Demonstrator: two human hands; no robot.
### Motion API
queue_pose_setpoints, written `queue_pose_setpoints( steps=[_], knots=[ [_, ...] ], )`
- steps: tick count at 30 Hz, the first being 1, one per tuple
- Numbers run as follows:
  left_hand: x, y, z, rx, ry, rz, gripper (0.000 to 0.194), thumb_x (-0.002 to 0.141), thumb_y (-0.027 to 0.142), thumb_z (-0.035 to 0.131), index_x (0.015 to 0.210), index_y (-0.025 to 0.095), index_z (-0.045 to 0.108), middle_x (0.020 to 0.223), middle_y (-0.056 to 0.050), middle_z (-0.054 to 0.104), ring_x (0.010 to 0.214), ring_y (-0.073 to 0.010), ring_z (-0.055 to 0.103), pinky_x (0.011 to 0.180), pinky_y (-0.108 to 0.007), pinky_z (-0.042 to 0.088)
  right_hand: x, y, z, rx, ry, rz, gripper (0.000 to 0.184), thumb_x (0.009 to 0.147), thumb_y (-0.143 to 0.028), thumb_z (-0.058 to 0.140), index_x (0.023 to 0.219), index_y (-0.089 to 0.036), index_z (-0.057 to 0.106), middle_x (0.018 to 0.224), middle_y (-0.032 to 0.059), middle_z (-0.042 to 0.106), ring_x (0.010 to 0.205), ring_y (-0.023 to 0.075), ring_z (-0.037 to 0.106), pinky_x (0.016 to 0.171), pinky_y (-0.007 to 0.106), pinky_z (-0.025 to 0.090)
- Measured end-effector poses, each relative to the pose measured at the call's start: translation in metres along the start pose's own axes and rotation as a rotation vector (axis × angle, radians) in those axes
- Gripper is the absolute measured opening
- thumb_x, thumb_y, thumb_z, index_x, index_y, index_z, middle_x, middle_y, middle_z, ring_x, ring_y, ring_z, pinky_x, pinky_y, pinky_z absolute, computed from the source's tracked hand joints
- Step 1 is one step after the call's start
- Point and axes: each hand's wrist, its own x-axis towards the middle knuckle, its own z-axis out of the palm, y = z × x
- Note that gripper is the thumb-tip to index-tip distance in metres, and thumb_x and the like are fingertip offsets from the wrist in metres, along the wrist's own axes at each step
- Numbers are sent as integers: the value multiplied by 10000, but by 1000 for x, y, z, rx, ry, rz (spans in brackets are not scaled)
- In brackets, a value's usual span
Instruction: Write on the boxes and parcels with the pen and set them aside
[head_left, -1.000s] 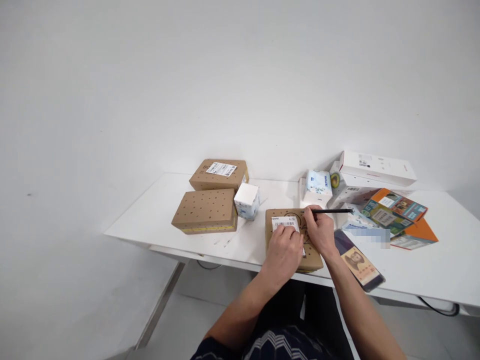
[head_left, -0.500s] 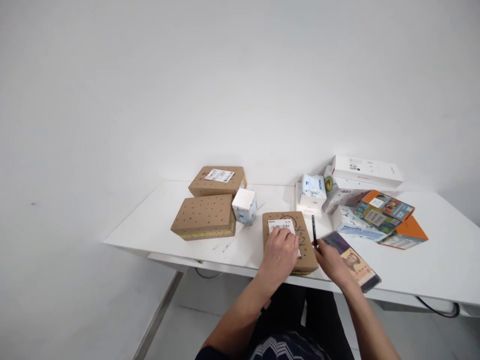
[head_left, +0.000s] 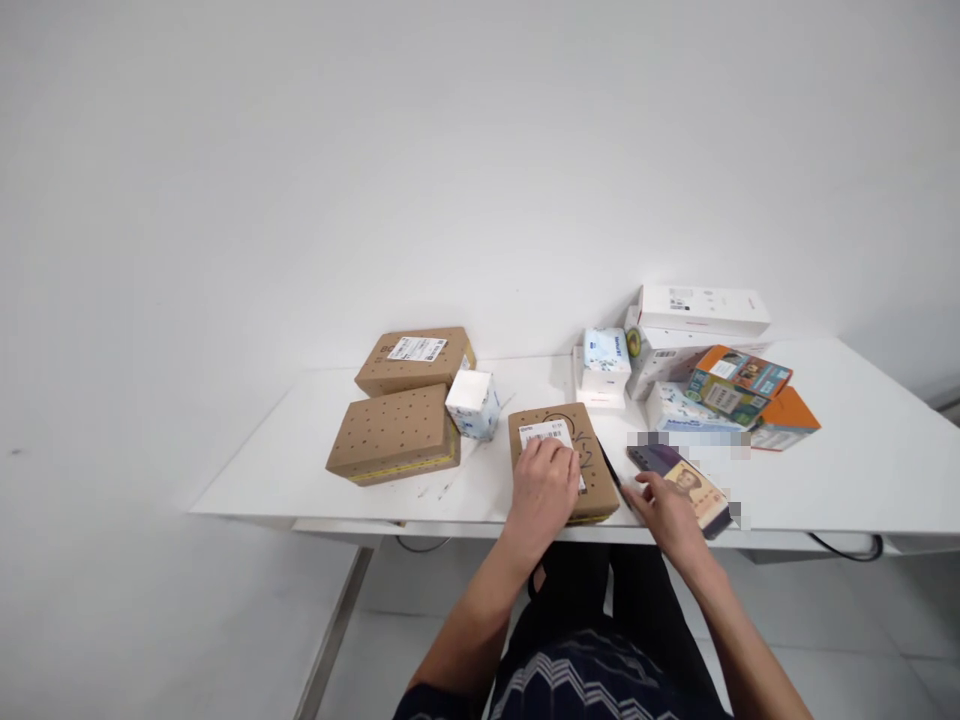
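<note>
A brown cardboard box with dark dots lies at the table's front edge, bearing a white barcode label and blue-black handwriting beside it. My left hand rests on top of it, fingers curled over the label, which they partly cover. Along the box's right side lies a slim black pen, its near end by my right hand's fingertips. My right hand has its fingers apart and lies partly over a dark phone with a portrait banknote picture on it.
Two brown boxes and a small white-and-blue cube-shaped pack stand at the left. White boxes, blue-white packs and a colourful orange carton are grouped at the back right. A wall rises behind the table.
My right hand has moved from the box top to its right side, lowering the pen to the table and spreading its fingers. My left hand stays on the box. The view has shifted slightly.
</note>
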Motion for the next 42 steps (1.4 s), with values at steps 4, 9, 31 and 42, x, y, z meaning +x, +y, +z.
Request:
queue_pose_setpoints(
  steps=[4,9,31,42],
  knots=[
    [0,-1,2,4,-17,22,166,902,138,488,773,174,587,796,-53,592,794,-194,533,761,-352,483,-7,38,-13,-261,309,28,451,842,-490,522,1140,-161,604,1112,201,596,1032,358,546,785,446,454],
    [0,-1,3,11,-7,16,173,900,138,493,758,167,588,789,-55,600,792,-187,533,762,-341,479,-1,65,-4,-416,319,-58,526,833,-532,532,1245,-207,569,1265,176,552,1117,354,500,831,473,450],
    [-2,2,1,52,-48,-37,215,919,178,453,773,173,610,809,-61,600,823,-203,521,760,-341,467,-50,-76,-100,1918,-398,401,568,781,-609,496,1108,-186,688,1084,150,720,907,281,694,776,424,558],
    [12,0,-14,-249,-357,-293,101,833,229,479,740,239,519,812,-4,580,810,-184,528,783,-334,437,-28,-138,-74,2132,-912,277,495,886,-468,396,1090,-122,685,1079,157,717,1024,292,664,925,537,483]
  ],
)
